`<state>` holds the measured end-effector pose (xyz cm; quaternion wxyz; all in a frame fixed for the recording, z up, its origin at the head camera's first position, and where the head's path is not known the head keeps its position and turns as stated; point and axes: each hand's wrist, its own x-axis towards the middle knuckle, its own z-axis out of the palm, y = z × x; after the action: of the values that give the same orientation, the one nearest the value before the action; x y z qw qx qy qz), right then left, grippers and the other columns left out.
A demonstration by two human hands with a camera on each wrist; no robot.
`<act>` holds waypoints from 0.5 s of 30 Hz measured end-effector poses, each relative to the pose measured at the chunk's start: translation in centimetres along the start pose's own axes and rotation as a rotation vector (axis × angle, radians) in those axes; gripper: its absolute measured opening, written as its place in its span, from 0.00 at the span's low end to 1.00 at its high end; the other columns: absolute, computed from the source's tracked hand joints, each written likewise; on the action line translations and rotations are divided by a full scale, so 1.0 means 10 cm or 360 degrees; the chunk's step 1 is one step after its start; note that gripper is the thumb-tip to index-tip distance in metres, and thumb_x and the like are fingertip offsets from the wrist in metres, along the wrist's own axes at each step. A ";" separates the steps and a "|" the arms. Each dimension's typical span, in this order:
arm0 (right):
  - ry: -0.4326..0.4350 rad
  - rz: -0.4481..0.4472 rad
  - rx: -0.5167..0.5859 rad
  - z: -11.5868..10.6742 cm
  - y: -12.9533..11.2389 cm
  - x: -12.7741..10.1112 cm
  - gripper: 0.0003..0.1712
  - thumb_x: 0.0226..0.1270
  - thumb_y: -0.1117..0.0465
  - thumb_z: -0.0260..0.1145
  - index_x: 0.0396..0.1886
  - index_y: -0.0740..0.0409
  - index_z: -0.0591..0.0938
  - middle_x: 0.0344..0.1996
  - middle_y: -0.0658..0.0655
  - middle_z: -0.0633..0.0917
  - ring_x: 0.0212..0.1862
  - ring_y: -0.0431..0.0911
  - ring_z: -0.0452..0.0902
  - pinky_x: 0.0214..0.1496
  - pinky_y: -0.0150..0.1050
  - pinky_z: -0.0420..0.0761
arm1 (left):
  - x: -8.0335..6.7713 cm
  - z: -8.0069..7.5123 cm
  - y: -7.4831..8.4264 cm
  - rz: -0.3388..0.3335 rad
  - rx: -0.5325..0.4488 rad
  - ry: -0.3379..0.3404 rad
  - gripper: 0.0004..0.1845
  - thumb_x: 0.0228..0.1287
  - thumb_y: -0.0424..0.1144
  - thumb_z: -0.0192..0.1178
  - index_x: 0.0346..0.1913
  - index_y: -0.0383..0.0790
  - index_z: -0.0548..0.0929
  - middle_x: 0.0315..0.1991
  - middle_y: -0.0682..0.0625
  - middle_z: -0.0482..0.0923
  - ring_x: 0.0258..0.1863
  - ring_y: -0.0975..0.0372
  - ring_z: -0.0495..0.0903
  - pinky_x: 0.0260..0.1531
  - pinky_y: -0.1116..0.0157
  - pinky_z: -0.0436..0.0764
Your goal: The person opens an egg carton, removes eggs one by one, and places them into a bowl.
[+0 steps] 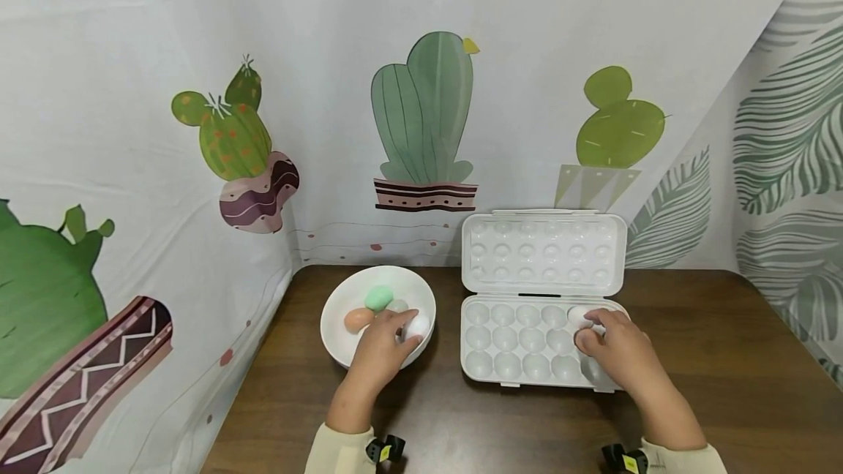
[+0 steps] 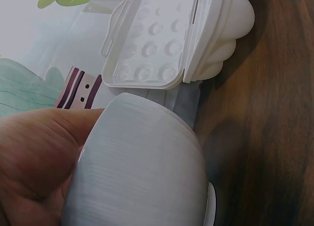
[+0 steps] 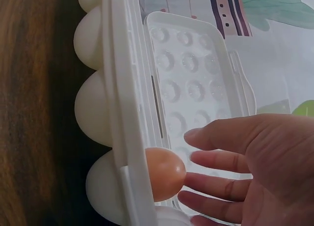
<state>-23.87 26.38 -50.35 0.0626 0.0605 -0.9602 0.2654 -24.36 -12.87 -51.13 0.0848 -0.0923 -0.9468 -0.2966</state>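
Left hand (image 1: 382,348) gripping white egg (image 1: 417,325) in bowl (image 1: 336,335); right hand (image 1: 615,346), fingers relaxed, touching tray's egg (image 1: 579,316).

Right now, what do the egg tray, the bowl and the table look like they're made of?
The egg tray looks like moulded white plastic: thin, slightly translucent walls, glossy dimples in its lid. The bowl is smooth glossy white, ceramic or melamine, I can't tell which. The table shows dark brown wood grain, possibly solid wood or a veneer.
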 end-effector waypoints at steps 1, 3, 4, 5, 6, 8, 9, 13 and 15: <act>0.0002 0.0000 -0.0016 0.00 0.00 0.00 0.22 0.68 0.57 0.65 0.55 0.68 0.81 0.53 0.72 0.82 0.56 0.68 0.78 0.53 0.67 0.73 | 0.00 0.00 0.00 0.0000 0.0006 0.0000 0.22 0.59 0.39 0.71 0.58 0.43 0.85 0.46 0.42 0.83 0.45 0.53 0.83 0.47 0.54 0.81; 0.0004 -0.0004 -0.0045 0.02 0.00 0.01 0.22 0.68 0.57 0.65 0.54 0.68 0.81 0.52 0.72 0.83 0.55 0.68 0.79 0.51 0.67 0.73 | 0.00 0.00 0.00 -0.0005 0.0013 0.0002 0.23 0.59 0.39 0.71 0.58 0.43 0.85 0.47 0.42 0.83 0.45 0.53 0.83 0.46 0.54 0.81; 0.0004 -0.0004 -0.0058 0.02 0.00 0.01 0.22 0.67 0.57 0.65 0.54 0.68 0.81 0.51 0.72 0.83 0.55 0.69 0.79 0.51 0.67 0.73 | 0.00 0.00 0.00 -0.0007 0.0018 0.0004 0.23 0.59 0.40 0.71 0.59 0.43 0.85 0.47 0.42 0.83 0.45 0.53 0.83 0.47 0.54 0.82; 0.0004 -0.0002 -0.0070 0.03 0.00 0.01 0.21 0.67 0.58 0.65 0.54 0.68 0.81 0.50 0.72 0.83 0.54 0.69 0.79 0.50 0.67 0.74 | 0.00 0.00 0.00 -0.0010 0.0022 0.0005 0.23 0.59 0.40 0.71 0.59 0.43 0.85 0.47 0.42 0.83 0.45 0.53 0.83 0.47 0.54 0.82; 0.0006 -0.0001 -0.0081 0.04 0.00 0.01 0.21 0.67 0.58 0.64 0.54 0.68 0.81 0.50 0.72 0.83 0.54 0.69 0.79 0.49 0.67 0.74 | 0.00 -0.01 0.00 -0.0011 0.0024 0.0005 0.23 0.60 0.40 0.71 0.59 0.43 0.85 0.48 0.42 0.83 0.45 0.53 0.83 0.47 0.54 0.82; 0.0004 0.0006 -0.0092 0.06 0.01 0.02 0.20 0.66 0.58 0.64 0.53 0.68 0.82 0.49 0.72 0.84 0.53 0.68 0.80 0.48 0.66 0.74 | 0.00 -0.01 0.00 -0.0019 0.0022 0.0003 0.23 0.59 0.40 0.71 0.58 0.42 0.85 0.48 0.42 0.84 0.47 0.52 0.83 0.48 0.53 0.82; 0.0002 0.0009 -0.0096 0.07 0.01 0.02 0.20 0.66 0.59 0.64 0.52 0.68 0.82 0.48 0.72 0.84 0.52 0.68 0.80 0.48 0.66 0.75 | 0.00 -0.01 0.00 -0.0028 0.0014 0.0000 0.22 0.59 0.40 0.71 0.58 0.42 0.85 0.49 0.42 0.84 0.47 0.52 0.83 0.49 0.53 0.82; -0.0029 0.0009 -0.0102 0.10 0.01 0.01 0.18 0.66 0.60 0.64 0.51 0.68 0.82 0.46 0.71 0.84 0.51 0.67 0.80 0.50 0.64 0.76 | 0.00 -0.02 0.01 -0.0051 -0.0003 -0.0007 0.21 0.58 0.41 0.71 0.55 0.41 0.84 0.49 0.44 0.85 0.48 0.53 0.84 0.51 0.53 0.82; -0.0034 0.0001 -0.0105 0.11 0.00 0.01 0.18 0.66 0.61 0.64 0.50 0.68 0.82 0.45 0.71 0.83 0.50 0.67 0.80 0.51 0.63 0.77 | 0.00 -0.02 0.00 -0.0060 -0.0011 -0.0007 0.21 0.58 0.41 0.72 0.54 0.41 0.84 0.48 0.45 0.86 0.48 0.54 0.84 0.50 0.53 0.82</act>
<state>-24.04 25.82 -51.31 0.0542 0.0611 -0.9690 0.2331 -24.36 -12.93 -50.97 0.0768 -0.0753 -0.9475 -0.3011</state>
